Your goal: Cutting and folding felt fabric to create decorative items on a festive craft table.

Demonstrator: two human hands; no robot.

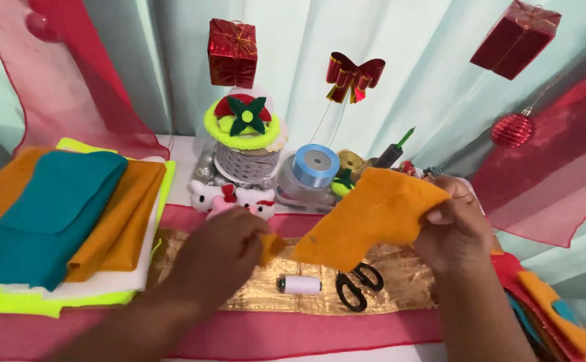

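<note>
Right hand point(455, 231) pinches the upper corner of an orange felt piece point(366, 218); left hand point(222, 251), blurred, seems closed on its lower corner, above the gold cloth point(400, 285), white thread spool point(301, 285) and black scissors point(356, 285).

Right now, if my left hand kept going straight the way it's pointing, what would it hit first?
Probably the pink and white plush toys just beyond the left hand, which points up and away while pinching the orange felt. Depth is hard to judge from one view.
</note>
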